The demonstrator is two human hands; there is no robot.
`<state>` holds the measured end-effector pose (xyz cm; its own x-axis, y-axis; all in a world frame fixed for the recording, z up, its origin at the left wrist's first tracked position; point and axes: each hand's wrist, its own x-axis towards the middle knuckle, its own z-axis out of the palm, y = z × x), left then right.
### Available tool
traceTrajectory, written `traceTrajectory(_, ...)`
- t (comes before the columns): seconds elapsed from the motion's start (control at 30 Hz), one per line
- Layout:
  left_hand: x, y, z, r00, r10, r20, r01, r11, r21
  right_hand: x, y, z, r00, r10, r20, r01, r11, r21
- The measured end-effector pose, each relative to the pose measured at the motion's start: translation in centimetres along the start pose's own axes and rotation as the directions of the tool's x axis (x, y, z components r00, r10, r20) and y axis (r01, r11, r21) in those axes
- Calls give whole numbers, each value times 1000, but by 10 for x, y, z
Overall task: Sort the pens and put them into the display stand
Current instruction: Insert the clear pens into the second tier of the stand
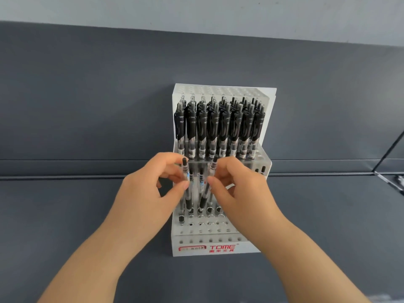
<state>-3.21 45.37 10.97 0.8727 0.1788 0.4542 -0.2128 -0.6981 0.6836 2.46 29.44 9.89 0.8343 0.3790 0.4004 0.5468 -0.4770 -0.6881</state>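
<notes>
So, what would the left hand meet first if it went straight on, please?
Probably the upright pen just past the held pen in the left hand, before the right hand; depth is unclear.

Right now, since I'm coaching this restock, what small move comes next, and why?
Probably press the pen in the left hand straight down into its hole in the display stand. The right hand pinches another upright pen beside it, the tier behind holds rows of pens, and empty holes remain in front. Seating is unclear.
</notes>
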Motion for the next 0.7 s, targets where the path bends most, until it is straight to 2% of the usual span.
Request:
traceTrajectory(0.27,9,-4,2,997,70,41,-75,989,130,5,2,5,997,-70,-36,65,992,-109)
traceTrajectory(0.7,19,-18,5,987,158,-34,-152,978,146,10,5,7,987,-124,-101,110,985,-130)
